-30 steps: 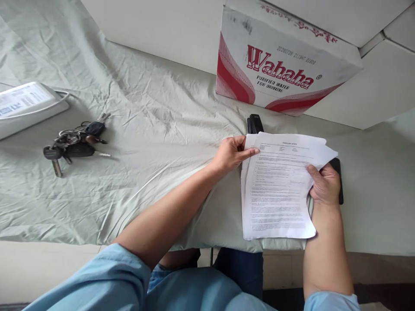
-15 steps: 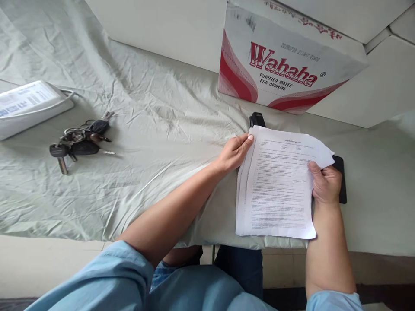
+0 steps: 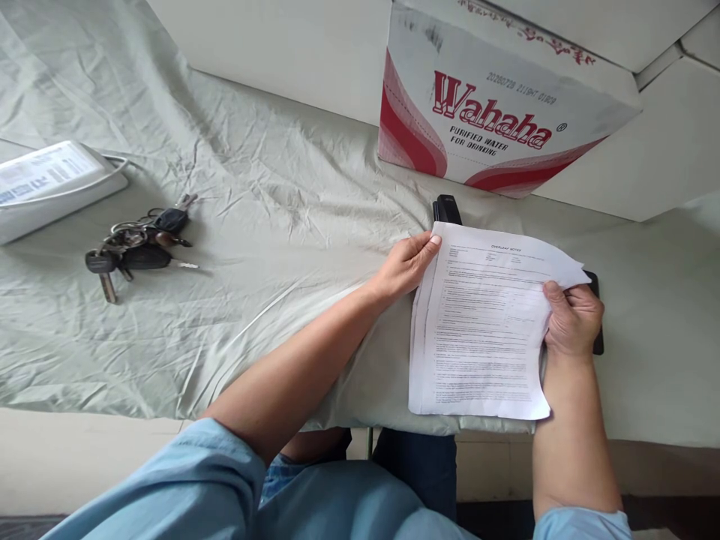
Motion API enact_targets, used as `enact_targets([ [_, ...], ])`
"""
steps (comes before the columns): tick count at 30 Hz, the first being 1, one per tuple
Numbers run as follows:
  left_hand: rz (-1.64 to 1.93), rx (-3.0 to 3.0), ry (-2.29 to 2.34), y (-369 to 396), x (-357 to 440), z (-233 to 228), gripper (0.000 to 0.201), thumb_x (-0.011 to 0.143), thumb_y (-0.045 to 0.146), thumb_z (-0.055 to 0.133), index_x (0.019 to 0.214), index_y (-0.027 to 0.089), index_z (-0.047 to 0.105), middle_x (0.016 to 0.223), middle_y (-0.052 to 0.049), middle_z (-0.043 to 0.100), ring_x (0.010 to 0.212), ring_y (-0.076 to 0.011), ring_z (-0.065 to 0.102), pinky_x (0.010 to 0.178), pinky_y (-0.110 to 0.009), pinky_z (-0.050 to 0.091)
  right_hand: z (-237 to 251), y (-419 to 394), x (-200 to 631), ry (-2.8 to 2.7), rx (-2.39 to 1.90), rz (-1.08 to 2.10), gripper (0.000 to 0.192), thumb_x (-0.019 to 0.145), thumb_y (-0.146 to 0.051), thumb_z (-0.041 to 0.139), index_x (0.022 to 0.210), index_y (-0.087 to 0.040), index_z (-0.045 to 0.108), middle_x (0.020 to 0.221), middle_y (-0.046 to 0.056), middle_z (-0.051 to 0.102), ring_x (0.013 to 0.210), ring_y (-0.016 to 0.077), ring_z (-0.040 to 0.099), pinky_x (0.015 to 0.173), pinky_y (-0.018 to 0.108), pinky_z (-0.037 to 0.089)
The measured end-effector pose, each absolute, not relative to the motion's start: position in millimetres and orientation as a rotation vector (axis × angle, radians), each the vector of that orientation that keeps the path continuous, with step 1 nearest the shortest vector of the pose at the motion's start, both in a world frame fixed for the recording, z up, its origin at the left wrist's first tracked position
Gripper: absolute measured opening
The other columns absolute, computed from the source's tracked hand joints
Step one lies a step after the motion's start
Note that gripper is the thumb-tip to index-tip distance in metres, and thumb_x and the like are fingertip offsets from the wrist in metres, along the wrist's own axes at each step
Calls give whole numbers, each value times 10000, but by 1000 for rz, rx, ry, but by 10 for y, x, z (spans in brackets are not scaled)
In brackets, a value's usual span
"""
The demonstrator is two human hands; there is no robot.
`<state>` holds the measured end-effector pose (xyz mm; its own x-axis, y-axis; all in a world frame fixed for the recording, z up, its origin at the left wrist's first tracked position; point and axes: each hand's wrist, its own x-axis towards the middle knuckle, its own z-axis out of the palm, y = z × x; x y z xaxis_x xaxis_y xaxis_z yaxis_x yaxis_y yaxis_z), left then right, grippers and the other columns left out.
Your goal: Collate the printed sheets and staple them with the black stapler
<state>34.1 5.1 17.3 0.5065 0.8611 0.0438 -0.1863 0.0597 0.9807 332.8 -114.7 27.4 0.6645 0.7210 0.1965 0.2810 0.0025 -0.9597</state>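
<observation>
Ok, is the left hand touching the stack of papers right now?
Touching. The head view shows the left hand pinching the top left corner of the stack of papers, fingertips on the sheet's edge.

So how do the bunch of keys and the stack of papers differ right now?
The bunch of keys lies untouched, far to the left; the stack of papers is gripped by the left hand and right hand. The keys are dark, small and lumpy; the papers are white, flat and larger. Both rest over the wrinkled green cloth.
</observation>
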Motion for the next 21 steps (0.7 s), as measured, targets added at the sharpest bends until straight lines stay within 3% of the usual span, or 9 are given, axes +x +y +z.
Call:
enact_targets([
  [6,888,1254,687,56,349,145,696,1045,872,637,996,184,729,966,-67,791,923,-218,748,830,-320,573,269,-1153,3335,-841,-1595,412,368,707,-510,1051,852,-234,857,972,77,883,1095,321,826,1055,467,665],
  [13,880,1293,687,70,351,130,696,1077,867,572,991,188,700,943,-61,770,903,-207,724,845,-322,564,199,-1140,3395,-862,-1555,408,422,696,-545,1086,853,-219,869,921,62,870,993,265,804,1043,440,656],
  [18,888,1300,684,62,355,166,752,1040,930,587,948,189,676,861,-37,721,834,-184,673,802,-317,532,109,-1122,3476,-904,-1571,335,509,666,-628,1070,841,-202,853,923,64,860,950,272,813,1047,498,676],
  [21,903,1291,698,59,359,173,772,1021,955,598,908,193,657,821,-28,688,811,-174,643,753,-309,505,83,-1112,3483,-907,-1568,336,503,681,-608,1064,852,-187,849,923,72,852,940,262,805,1003,470,678],
])
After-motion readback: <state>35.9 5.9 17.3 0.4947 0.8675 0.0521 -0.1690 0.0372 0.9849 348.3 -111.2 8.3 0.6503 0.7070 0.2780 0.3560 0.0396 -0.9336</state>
